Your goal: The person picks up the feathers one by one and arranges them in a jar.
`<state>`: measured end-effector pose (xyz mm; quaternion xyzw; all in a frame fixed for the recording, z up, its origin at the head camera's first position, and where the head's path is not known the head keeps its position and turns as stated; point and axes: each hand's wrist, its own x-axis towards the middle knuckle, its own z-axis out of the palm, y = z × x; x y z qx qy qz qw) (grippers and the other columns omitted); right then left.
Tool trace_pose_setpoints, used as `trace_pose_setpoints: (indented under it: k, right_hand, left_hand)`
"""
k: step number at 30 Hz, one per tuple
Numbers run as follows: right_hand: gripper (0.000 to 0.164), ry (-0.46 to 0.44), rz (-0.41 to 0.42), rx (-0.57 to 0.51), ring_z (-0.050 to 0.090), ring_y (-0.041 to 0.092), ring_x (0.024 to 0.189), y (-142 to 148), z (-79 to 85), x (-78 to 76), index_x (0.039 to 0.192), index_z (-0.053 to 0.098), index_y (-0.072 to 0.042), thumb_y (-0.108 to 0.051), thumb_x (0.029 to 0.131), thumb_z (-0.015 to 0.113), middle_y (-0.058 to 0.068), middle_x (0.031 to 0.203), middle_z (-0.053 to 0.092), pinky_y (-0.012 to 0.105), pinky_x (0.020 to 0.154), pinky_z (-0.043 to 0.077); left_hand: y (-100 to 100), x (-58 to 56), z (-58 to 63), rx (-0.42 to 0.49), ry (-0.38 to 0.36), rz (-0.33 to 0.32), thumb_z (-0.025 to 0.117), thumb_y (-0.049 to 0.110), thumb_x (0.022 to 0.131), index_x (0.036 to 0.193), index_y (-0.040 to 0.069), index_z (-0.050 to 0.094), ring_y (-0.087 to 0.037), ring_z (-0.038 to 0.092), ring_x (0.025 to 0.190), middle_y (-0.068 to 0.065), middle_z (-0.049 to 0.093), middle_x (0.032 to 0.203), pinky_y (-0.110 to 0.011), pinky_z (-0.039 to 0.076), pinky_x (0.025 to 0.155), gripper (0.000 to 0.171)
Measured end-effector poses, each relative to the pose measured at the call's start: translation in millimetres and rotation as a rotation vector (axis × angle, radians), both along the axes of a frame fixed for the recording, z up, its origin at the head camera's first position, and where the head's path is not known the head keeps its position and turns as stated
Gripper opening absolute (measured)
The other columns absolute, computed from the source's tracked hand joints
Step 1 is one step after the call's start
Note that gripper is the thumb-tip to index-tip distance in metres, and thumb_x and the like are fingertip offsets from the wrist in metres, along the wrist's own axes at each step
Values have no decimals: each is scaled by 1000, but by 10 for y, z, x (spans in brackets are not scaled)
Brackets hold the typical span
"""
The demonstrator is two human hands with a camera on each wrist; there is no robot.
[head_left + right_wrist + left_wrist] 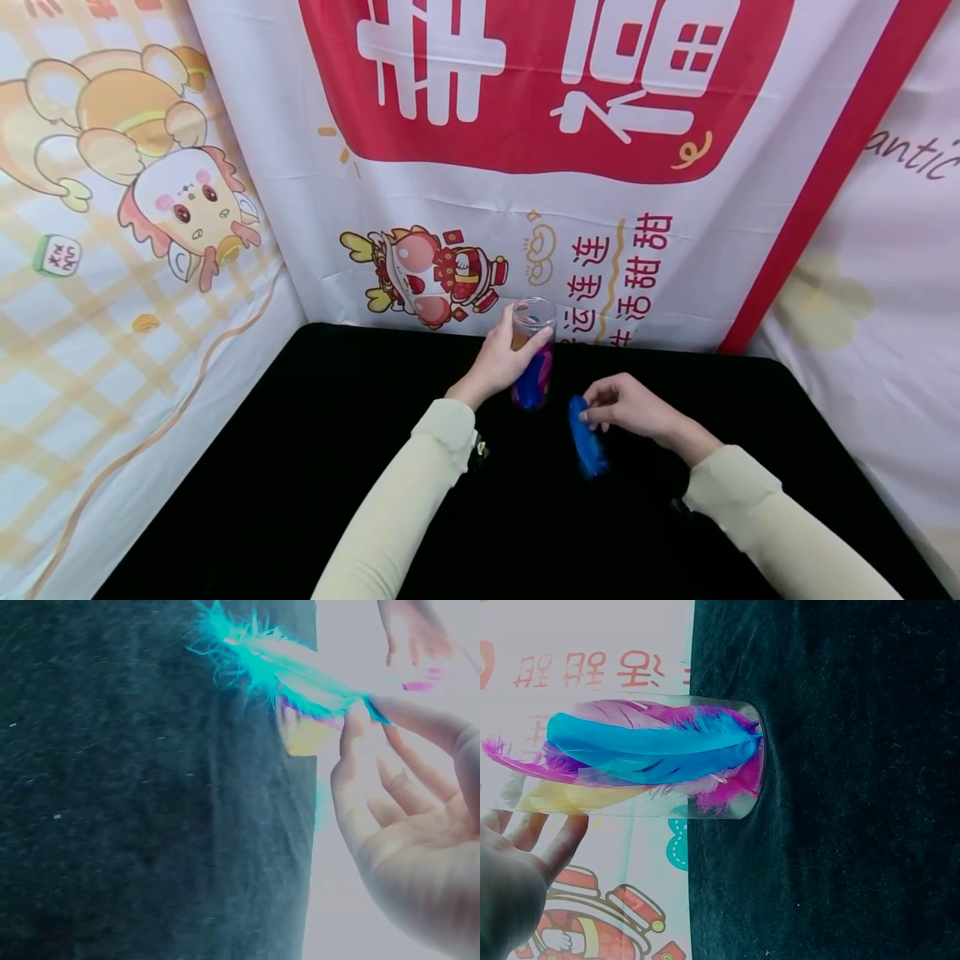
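Observation:
My left hand [497, 358] grips a clear plastic cup [536, 315] around its upper side, near the back edge of the black table. Inside the cup stand several feathers [652, 746], blue, magenta, purple and pale yellow, their quills at the bottom end. To the right of the cup, my right hand [622, 406] pinches a blue feather [587, 442] by its smooth tip between thumb and forefinger. The feather slants down toward the front, and in the right wrist view its fluffy quill end [225, 637] points away from the fingers.
A black cloth [285, 467] covers the table. Behind its far edge hangs a white and red printed backdrop [465, 183], close to the cup. Printed cloth walls [97, 275] stand at the left and the right.

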<state>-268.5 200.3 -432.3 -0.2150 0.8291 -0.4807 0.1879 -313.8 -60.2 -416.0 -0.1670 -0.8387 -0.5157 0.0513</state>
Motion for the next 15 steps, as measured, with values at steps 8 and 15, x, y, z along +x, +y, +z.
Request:
trace_pose_setpoints:
  k: [8,15]
  right_hand:
    - [18,12,-109,-63,70,25,80,4,207,-51,101,74,2,-15,93,76,16,90,75,38,71,59]
    - [22,32,-156,-129,70,25,79,-12,409,-79,105,71,5,-14,95,74,13,89,75,48,78,59]
  left_hand:
    - [9,3,2,-4,-3,7,55,71,94,156,27,28,-27,52,134,-11,52,147,-51,41,112,81]
    - [3,-15,-5,1,-2,3,55,71,95,156,26,28,-27,52,134,-12,53,146,-50,41,112,81]
